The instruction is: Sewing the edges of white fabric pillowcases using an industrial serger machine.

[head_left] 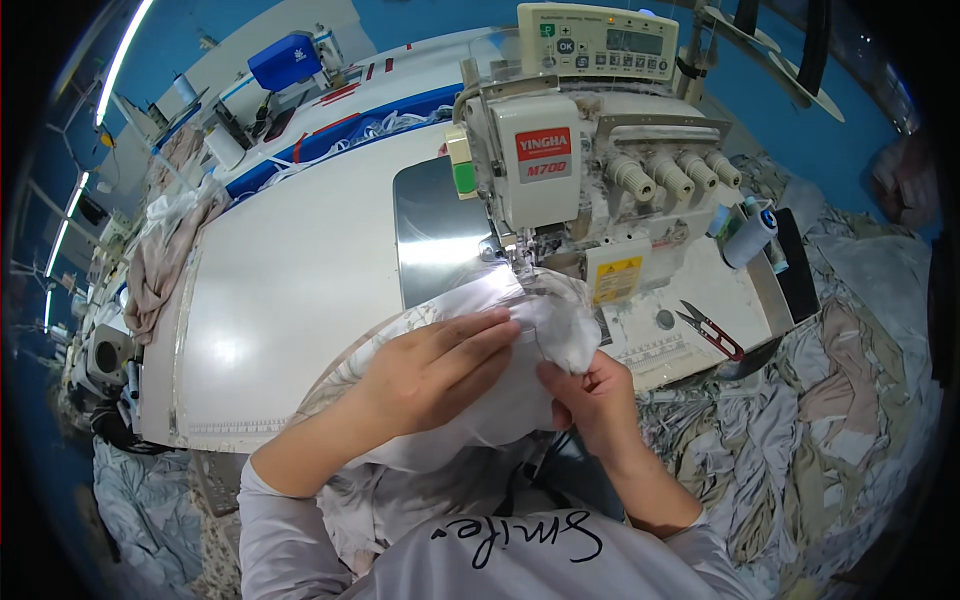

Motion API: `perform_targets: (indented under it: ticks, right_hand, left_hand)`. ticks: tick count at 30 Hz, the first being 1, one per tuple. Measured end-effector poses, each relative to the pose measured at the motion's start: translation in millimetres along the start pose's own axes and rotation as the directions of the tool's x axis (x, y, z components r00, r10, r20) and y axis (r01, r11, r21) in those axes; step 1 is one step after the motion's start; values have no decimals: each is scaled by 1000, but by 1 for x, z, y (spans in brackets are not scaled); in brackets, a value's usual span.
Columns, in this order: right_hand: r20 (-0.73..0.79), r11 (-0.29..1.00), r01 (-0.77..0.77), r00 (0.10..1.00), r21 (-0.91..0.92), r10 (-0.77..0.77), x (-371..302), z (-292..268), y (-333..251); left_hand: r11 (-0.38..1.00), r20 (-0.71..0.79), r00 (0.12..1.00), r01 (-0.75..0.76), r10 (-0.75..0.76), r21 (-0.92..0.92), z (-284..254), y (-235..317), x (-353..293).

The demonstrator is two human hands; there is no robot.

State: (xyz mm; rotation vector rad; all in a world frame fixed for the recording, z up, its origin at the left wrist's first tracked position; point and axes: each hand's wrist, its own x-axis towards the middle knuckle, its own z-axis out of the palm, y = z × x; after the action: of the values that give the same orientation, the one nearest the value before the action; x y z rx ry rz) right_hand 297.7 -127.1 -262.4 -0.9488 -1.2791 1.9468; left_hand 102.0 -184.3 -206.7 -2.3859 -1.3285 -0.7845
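Gathering at the lap: pale patterned cloth point(375, 510) lay bunched there; I couldn't tell whether it joined the piece above.
Right hand point(597, 400): its thumb and fingers were pinched together on the edge of the white cloth.
Left hand point(440, 365): it lay flat on the fabric, fingers stretched out and pressing, gripping nothing.
White cloth point(515, 390): it spread over the near edge of the counter point(270, 320), its far end reaching the presser foot point(512, 248).
Step in hand: guiding that edge into the sewing machine point(545, 200) for a seam, I judged; whether the needle was running I couldn't see.
Next move: it seemed to call for a flat left palm, a right pinch lining up the edge, and fingertips clear of the foot.
Snips point(711, 331): red-handled, they lay to the machine's right.
Cloth heap point(720, 440): grey, olive and pinkish pieces were piled at the right; I could make out no bin around them.
Thread cone point(749, 243): pale blue, it stood beyond the snips.
Blue trough point(246, 180): behind the counter, it held tangled white strips point(395, 124).
Blue machine head point(285, 62): it stood farther back, near some red strips point(340, 93).
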Motion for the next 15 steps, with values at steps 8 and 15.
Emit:
perform_targets:
  ticks: [8,15]
  right_hand:
    - [12,1000,17,1000,26,-17,1,-1,0]
    - [13,999,20,1000,25,-20,2,0,-2]
  left_hand:
    - [993,20,997,-70,68,91,-2,-3,1]
    - [993,59,997,-64,58,99,-5,-2,3]
